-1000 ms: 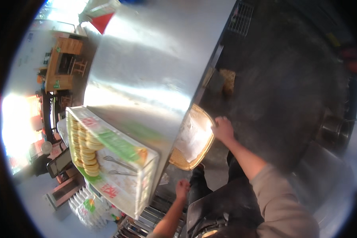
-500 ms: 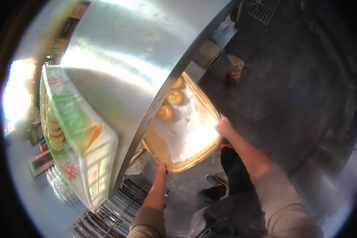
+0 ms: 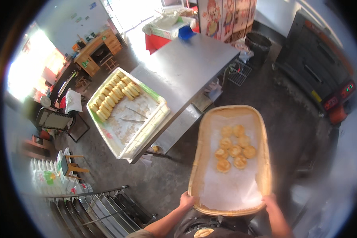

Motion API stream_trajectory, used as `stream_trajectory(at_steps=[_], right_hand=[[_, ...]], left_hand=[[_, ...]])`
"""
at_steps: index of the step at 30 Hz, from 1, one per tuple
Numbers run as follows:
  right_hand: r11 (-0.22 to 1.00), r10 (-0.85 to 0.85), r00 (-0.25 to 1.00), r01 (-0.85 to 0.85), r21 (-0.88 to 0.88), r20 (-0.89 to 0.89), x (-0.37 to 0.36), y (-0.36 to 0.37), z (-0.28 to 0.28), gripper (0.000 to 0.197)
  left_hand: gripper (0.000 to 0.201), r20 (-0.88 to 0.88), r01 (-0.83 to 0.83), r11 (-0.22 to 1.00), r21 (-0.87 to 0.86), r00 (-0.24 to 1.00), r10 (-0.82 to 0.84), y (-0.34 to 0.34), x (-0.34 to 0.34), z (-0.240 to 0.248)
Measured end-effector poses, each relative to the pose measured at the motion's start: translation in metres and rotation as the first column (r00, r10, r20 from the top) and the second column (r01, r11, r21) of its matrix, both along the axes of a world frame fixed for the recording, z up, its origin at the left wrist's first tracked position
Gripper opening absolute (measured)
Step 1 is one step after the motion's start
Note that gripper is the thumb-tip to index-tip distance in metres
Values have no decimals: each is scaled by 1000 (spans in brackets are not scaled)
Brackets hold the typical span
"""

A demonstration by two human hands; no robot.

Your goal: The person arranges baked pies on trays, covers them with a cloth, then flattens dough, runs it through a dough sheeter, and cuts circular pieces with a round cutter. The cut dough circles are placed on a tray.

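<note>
A shallow oblong wicker basket point(image 3: 231, 212), lined with white paper point(image 3: 226, 192), is held out in front of my body. Several round golden pastries point(image 3: 235, 150) lie in a cluster on the paper. My left hand point(image 3: 187, 200) grips the basket's near left corner. Its near right corner is held in my right hand point(image 3: 270, 201). Both sets of fingers are closed on the rim, partly hidden by it. Beyond to the left, a white plastic crate point(image 3: 148, 131) rests on a metal table point(image 3: 182, 59), with rows of pale pastries point(image 3: 115, 93) and metal tongs point(image 3: 135, 121) inside.
A rack of dark trays point(image 3: 99, 210) stands at the lower left, near a small wooden stool point(image 3: 71, 164). Far right is a dark machine point(image 3: 313, 67) with red and green displays. A black bin point(image 3: 258, 45) and a wire rack point(image 3: 240, 73) sit past the table.
The basket, earlier partly hidden by the table's edge, is now fully in view and apart from the table. My view has shifted, showing the crate's inside and more of the room.
</note>
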State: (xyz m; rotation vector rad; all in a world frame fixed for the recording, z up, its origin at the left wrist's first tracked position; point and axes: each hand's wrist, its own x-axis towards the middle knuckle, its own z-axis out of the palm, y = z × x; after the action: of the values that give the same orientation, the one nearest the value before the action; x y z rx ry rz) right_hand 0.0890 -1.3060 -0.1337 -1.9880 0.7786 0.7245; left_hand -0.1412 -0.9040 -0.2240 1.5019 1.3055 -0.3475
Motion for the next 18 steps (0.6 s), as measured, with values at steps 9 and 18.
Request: stream_trajectory(at_steps=[9,18], right_hand=[[984,-29,927,-39,174,374,51,-68,235,32],[894,205,847,-366,258,490,293,64,273,57]], left_hand=[[40,373,80,971,-226,928,10,-41,118,169],[37,513,-228,960,-163,812,280,46,227,270]])
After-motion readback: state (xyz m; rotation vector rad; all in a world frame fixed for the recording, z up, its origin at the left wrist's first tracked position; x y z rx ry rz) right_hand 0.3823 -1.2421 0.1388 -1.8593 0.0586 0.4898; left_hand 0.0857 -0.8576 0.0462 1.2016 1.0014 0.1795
